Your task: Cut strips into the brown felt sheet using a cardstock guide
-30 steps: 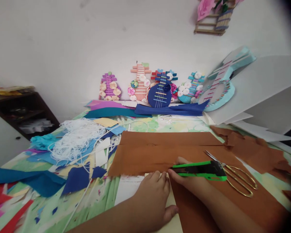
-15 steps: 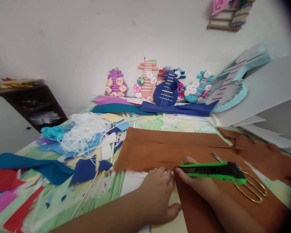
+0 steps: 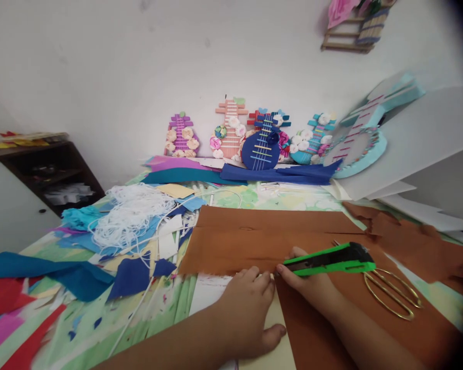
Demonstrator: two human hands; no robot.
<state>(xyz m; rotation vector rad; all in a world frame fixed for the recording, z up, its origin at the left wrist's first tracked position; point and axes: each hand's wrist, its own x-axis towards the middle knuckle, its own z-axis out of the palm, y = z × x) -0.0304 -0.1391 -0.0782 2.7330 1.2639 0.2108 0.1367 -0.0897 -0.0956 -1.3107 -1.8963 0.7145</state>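
Observation:
My right hand (image 3: 308,281) is closed on a green and black utility knife (image 3: 335,259). The knife slants, its rear end raised to the right and its front end in my fingers, close to the near edge of a brown sheet (image 3: 231,241). Lying flat beside it, my left hand (image 3: 247,313) has its thumb spread and its fingertips at that same edge. Under the left palm is a cream-coloured strip (image 3: 268,357), with a white sheet (image 3: 206,295) to its left. The blade itself cannot be made out. Gold-handled scissors (image 3: 393,293) rest on the brown sheet behind the knife.
White string (image 3: 133,213) lies heaped on the left among scraps, including a blue piece (image 3: 129,277) and a teal strip (image 3: 61,272). Torn brown material (image 3: 424,249) lies at right. Decorated lute-shaped crafts (image 3: 262,149) stand along the wall. Grey boards (image 3: 416,149) lean at right.
My right hand has turned the knife so its rear end is higher and a little further left. The left hand stays nearly in place. The whole view has shifted slightly.

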